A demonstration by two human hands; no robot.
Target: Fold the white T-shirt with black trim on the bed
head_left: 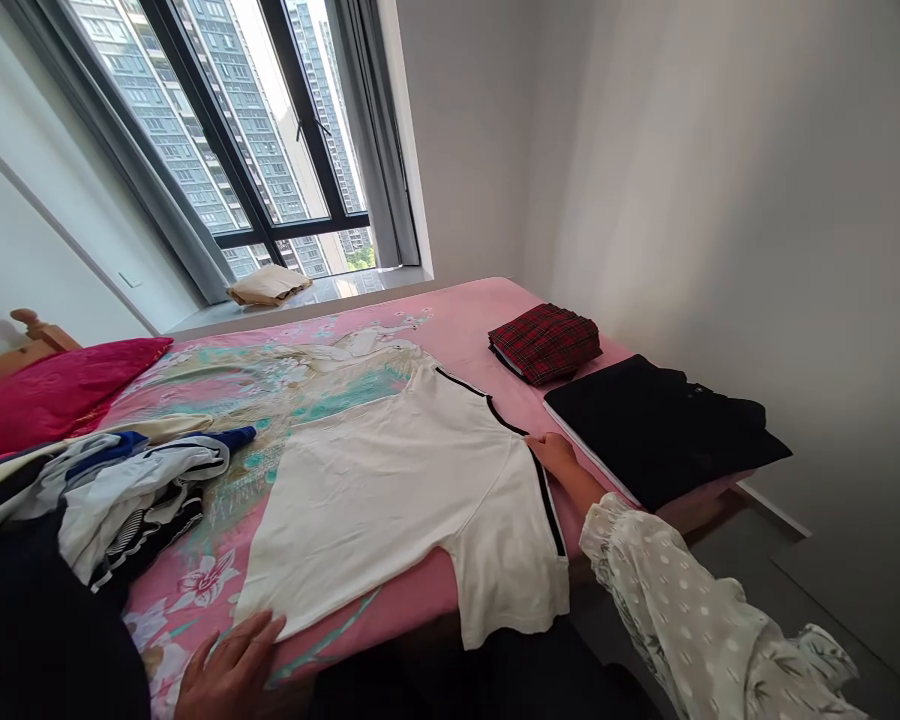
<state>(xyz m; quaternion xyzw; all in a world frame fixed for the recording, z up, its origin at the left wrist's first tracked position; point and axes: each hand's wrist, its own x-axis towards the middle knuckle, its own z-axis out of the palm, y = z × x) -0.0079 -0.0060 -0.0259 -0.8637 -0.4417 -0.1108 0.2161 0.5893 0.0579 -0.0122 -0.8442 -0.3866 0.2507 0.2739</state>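
A white T-shirt (390, 480) with black trim along its neckline and shoulders lies spread flat on the bed, its hem to the left and its collar to the right. At the near hem corner, the fingers of my left hand (232, 665) rest stretched out on the fabric edge. My right hand (559, 458) is closed on the shirt by the collar and near shoulder; its fingertips are partly hidden. One sleeve (514, 580) hangs over the near bed edge toward me.
Folded black clothing (660, 425) and a folded red plaid garment (546, 343) lie to the right. A loose clothes pile (142, 490) and a red pillow (60, 385) are on the left. The pink floral bedsheet (465, 310) reaches toward the window, where a beige bundle (268, 286) sits on the sill.
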